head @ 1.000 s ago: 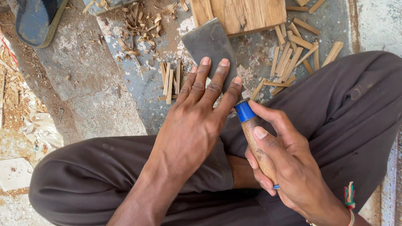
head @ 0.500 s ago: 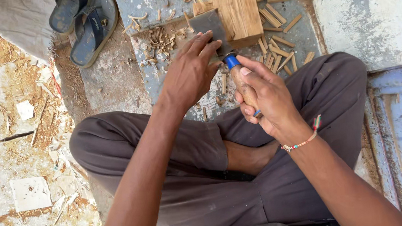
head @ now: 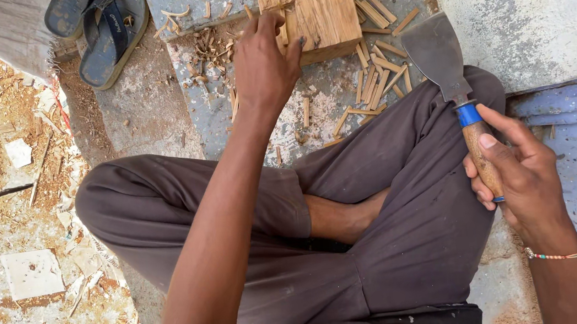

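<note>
1. Under your left hand (head: 265, 61) sits the block (head: 316, 13), a squat piece of pale wood on the grey slab (head: 198, 114). Your fingers are curled loosely over the block's near left edge and touch it. Whether they press a thin strip against it I cannot tell.
2. Off to your right, well apart from the block, your right hand (head: 518, 170) is wrapped shut around the wooden handle of the cleaver (head: 447, 70). Your thumb lies along the handle, just below its blue band.
3. Beyond that hand the cleaver's broad dark blade points up and away from you, over your right knee. It is clear of the block and touches no wood.
4. Between your two hands, on the slab, lie the sticks (head: 379, 74), short split pieces scattered from the block's right side down toward your knee. Some of them overlap.
5. Left of your left hand, thinner shavings (head: 208, 45) are strewn across the slab.
6. Further left of that hand, past the slab's edge, a pair of dark sandals (head: 103, 28) lies on the ground, one partly over the other.
7. Below both hands are your crossed legs in dark trousers (head: 397, 243), with one bare foot tucked between them.
8. At your right wrist you wear a beaded bracelet (head: 562, 254).
9. Right of the cleaver stands a pale, scuffed wall (head: 536, 7), just beside the blade.
</note>
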Demonstrator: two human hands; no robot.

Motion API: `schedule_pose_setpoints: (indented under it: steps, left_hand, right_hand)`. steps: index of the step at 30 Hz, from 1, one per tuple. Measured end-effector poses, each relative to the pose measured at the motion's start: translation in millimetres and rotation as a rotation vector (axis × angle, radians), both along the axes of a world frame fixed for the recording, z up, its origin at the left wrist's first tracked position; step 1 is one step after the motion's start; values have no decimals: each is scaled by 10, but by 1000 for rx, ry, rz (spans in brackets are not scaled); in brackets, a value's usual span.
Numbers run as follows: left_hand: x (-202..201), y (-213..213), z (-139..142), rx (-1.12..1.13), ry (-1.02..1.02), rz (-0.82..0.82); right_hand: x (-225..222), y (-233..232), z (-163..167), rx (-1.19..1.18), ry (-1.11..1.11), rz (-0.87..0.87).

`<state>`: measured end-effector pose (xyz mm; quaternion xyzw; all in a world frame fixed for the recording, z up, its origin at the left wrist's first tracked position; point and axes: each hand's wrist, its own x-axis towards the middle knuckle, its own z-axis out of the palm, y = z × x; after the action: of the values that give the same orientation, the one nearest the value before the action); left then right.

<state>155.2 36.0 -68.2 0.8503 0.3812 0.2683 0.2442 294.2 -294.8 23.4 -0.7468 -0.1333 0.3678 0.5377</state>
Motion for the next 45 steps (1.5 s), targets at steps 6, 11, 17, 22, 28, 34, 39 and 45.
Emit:
schedule_pose_setpoints:
  steps: [6, 11, 17, 22, 28, 34, 39, 45]
  left_hand:
    - [467, 465, -310, -244, 161, 131]
    - [-17, 537, -128, -413, 11, -97]
    - [-716, 192, 334, -882, -346, -145]
    - [-664, 81, 528, -1019, -594, -181]
    - [-569, 122, 596, -1074, -659, -317]
    - [-656, 92, 597, -934, -616, -292]
    - [-701, 75, 674, -998, -711, -318]
    - [-686, 99, 716, -967, -700, -352]
  right_hand:
    - [110, -23, -149, 74, 34, -41]
    - [121, -29, -156, 84, 69, -45]
    - [105, 16, -240, 12, 31, -57]
    - [111, 69, -273, -20, 18, -78]
    - [90, 137, -253, -64, -35, -90]
    - [99, 125, -268, -64, -32, -90]
    - [109, 112, -268, -106, -41, -80]
    - [108, 181, -270, -52, -36, -75]
